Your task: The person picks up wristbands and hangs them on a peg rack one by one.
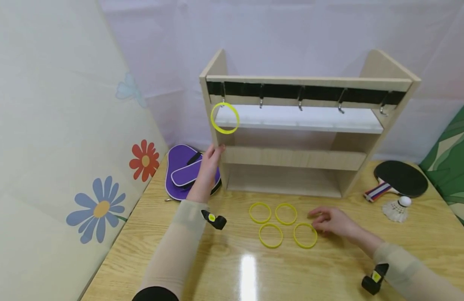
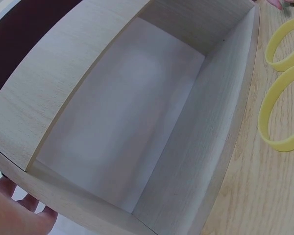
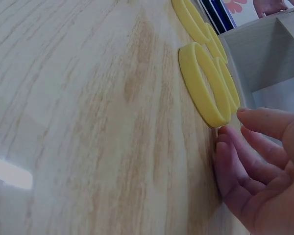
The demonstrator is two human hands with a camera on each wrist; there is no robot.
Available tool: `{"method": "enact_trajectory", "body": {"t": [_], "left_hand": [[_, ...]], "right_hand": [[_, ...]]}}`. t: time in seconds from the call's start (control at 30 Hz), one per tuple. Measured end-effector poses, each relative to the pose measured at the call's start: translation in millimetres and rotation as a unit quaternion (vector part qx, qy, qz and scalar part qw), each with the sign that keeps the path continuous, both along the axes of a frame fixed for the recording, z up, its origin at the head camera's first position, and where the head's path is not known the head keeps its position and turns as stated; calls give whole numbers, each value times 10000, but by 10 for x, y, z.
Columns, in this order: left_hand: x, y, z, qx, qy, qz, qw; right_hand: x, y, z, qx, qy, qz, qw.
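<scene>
My left hand (image 1: 210,161) grips the left side panel of a small wooden shelf rack (image 1: 292,158), its fingers along the panel's outer face in the left wrist view. A yellow ring (image 1: 237,120) hangs from the leftmost of several metal hooks (image 1: 300,100). On the table in front lie several more yellow rings, among them a near-right ring (image 1: 305,246). My right hand (image 1: 331,221) is low over the table just right of that ring. Its fingers are loosely bent, with fingertips close to the ring's edge; the right wrist view shows nothing between them.
A purple bag (image 1: 175,167) lies left of the rack, behind my left forearm. At the right are a black table tennis bat (image 1: 401,179) and a white shuttlecock (image 1: 396,210) on the wooden table (image 1: 141,251). A fabric backdrop (image 1: 292,37) stands behind the rack.
</scene>
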State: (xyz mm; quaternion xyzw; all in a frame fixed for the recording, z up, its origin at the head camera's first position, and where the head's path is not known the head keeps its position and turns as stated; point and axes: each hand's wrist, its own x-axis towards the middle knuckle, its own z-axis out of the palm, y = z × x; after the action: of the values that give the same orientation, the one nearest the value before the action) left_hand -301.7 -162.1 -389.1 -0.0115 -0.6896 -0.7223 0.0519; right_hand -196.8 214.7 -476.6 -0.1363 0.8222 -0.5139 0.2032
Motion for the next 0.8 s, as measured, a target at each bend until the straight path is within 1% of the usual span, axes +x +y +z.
{"method": "enact_trajectory", "body": {"t": [0.2,0.37,0.63,0.8], "left_hand": [[2,4,0,47,4,-30,10000],[-4,4,-2,67,9,17,10000],[-5,4,-12,112,-36,52,9999],[-2,4,-5,33,-43,-8,10000]], "right_hand": [[-3,-27,-40,247,168,-63,9995],[3,-68,-40,470,259,-126,9985],[1,-111,-17,537,115,-329,9979],[-6,-107,26,550,-128,-402,9976]]}}
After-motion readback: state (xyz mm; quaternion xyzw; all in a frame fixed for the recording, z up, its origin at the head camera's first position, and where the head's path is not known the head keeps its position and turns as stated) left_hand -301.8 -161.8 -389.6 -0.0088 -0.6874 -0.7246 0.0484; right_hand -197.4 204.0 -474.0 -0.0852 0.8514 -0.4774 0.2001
